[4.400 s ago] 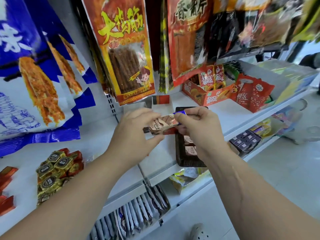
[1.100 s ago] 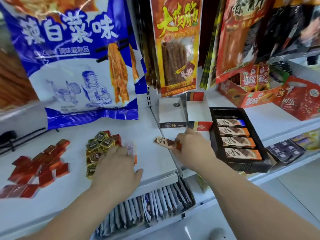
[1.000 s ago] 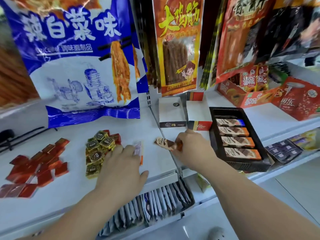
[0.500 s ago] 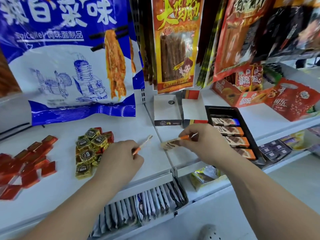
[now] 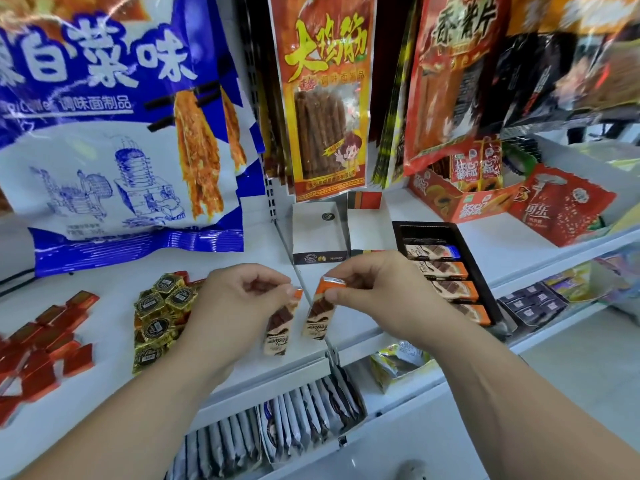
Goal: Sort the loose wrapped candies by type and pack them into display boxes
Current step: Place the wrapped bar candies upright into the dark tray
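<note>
Just above the front edge of the shelf, the left hand and right hand each pinch one orange-ended chocolate bar by its top end, between the thumb and curled fingers. The left bar and right bar hang side by side, near each other but apart, with their printed faces toward the camera. Beyond the right hand, and partly hidden by it, lies a black tray. It holds four bars in a row, one blue-ended at the far end and three orange-ended nearer, with a bare strip of floor behind the blue one. Beyond the gap between the hands stand two open white boxes, with nothing visible inside. Left of the left hand, partly behind its knuckles, sits a heap of gold candies. Farther left, well apart, red candies lie loose on the shelf. Judged progress: the bar type is partly packed, and the two held bars probably belong with the orange ones in the tray. The gold and red types are grouped but not yet boxed, so most of the packing remains.
</note>
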`<state>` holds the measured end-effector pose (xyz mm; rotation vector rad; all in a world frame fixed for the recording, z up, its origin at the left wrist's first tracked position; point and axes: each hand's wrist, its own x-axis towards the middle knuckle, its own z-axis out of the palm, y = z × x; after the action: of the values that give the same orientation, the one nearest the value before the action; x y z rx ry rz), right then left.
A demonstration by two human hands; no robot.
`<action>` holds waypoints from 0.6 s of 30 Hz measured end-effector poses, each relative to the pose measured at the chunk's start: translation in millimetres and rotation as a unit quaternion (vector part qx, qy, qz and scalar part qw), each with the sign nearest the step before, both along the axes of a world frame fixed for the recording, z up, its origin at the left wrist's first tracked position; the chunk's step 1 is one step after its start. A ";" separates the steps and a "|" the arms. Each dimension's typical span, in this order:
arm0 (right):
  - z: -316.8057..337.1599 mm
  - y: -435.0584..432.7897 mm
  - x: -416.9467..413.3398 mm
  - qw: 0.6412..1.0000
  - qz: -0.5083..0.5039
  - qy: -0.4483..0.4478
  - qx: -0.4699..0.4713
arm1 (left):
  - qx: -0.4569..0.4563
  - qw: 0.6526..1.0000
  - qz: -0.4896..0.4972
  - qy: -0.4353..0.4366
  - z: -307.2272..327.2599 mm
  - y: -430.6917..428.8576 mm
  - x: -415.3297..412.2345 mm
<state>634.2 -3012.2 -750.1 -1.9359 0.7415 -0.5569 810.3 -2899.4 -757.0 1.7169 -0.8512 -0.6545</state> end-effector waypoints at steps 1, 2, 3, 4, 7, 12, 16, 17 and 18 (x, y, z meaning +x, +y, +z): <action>0.7 -0.5 -0.5 1.000 0.005 -0.002 -0.001 | -0.001 1.000 -0.007 0.000 4.4 -3.6 -3.4; 0.9 -1.5 -2.1 1.000 0.005 -0.007 -0.004 | -0.005 1.000 -0.011 0.005 8.9 -7.8 -7.0; 1.4 -2.6 -4.0 1.000 0.000 -0.013 -0.006 | -0.010 1.000 -0.011 0.011 13.4 -12.2 -10.6; 1.8 -3.9 -6.5 1.000 -0.009 -0.019 -0.006 | -0.016 1.000 -0.007 0.015 18.0 -17.0 -14.3; 4.2 -10.3 -17.1 0.999 -0.036 -0.037 0.009 | -0.043 0.999 0.004 0.002 29.3 -31.9 -24.7; 11.5 -18.4 -37.6 0.996 -0.034 -0.072 0.030 | -0.068 0.997 -0.011 -0.044 37.7 -51.5 -39.8; 11.2 -24.0 -47.7 0.992 -0.078 -0.101 0.026 | -0.067 0.995 -0.072 -0.025 39.5 -59.2 -58.4; 11.7 -24.8 -50.2 0.991 -0.079 -0.106 0.033 | -0.070 0.994 -0.078 -0.016 39.2 -61.4 -61.9; 12.3 -25.3 -52.8 0.990 -0.075 -0.112 0.047 | -0.072 0.994 -0.081 -0.002 39.3 -64.3 -64.7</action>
<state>581.3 -3037.5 -737.8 -1.7052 0.7586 -0.8045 745.6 -2963.6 -717.6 1.5318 -1.0233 -0.6799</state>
